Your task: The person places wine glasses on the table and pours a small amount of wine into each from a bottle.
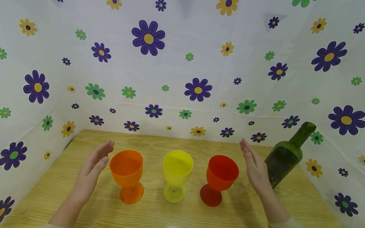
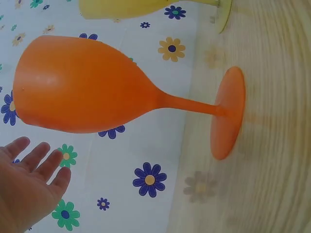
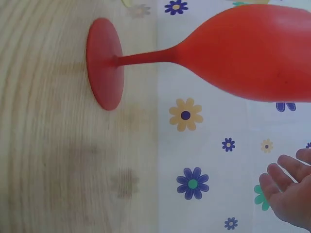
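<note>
Orange plastic-looking stemmed goblet (image 1: 127, 176), yellow stemmed goblet (image 1: 177, 173) and red stemmed goblet (image 1: 221, 174) stand upright in a row on a light wood-grain table (image 1: 156, 217). Hands are well apart, fingers extended: left hand (image 1: 92, 167) beside orange, right hand (image 1: 257, 170) between red and a green glass bottle (image 1: 285, 155).

Head view looks down; closer, sideways, left wrist shares orange goblet (image 1: 128, 176), right shares red goblet (image 1: 220, 180).

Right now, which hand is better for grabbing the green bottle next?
Probably the right hand: it's empty and just beside the green bottle, though its palm faces the red cup, so it may need to turn. The left hand is over by the orange cup, much farther away.
</note>
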The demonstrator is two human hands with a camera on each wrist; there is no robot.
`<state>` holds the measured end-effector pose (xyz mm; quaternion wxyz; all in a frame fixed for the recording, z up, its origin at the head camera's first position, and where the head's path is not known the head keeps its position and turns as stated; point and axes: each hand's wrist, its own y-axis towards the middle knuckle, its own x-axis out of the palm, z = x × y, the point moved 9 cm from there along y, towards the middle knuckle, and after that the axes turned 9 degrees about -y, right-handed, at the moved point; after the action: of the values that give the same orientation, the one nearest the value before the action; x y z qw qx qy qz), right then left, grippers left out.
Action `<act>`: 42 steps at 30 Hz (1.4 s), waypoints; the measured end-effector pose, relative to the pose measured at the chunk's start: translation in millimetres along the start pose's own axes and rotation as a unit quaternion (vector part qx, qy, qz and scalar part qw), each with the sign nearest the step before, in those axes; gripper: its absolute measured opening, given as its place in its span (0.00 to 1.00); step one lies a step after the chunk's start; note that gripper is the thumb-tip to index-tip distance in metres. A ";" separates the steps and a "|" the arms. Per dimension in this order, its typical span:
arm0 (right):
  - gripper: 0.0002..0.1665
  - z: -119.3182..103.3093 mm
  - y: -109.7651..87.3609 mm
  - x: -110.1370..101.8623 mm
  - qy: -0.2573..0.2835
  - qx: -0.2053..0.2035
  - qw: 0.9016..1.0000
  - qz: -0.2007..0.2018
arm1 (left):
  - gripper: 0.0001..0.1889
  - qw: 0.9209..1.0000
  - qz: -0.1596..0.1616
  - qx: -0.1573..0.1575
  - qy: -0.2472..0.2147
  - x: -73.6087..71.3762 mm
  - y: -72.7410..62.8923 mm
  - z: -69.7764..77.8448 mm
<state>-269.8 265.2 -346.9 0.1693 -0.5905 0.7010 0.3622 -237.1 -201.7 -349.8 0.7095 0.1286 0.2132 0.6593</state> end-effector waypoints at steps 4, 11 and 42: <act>0.30 -2.4 -12.5 -2.5 0.005 0.013 1.000 0.008 | 0.26 1.000 -0.002 0.019 -0.006 6.5 -8.0 -1.2; 0.26 -11.8 -33.9 -17.1 -0.031 -0.003 0.997 0.075 | 0.36 1.000 -0.015 0.017 -0.005 16.6 -17.9 -7.7; 0.59 63.8 -28.4 -108.3 0.035 0.145 0.964 0.221 | 0.52 0.999 -0.009 -0.017 -0.043 34.5 -18.6 -33.4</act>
<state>-228.4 385.6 -327.1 0.1440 -0.4020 0.8649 0.2639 -235.1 -172.7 -392.3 0.7261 0.1425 0.1721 0.6502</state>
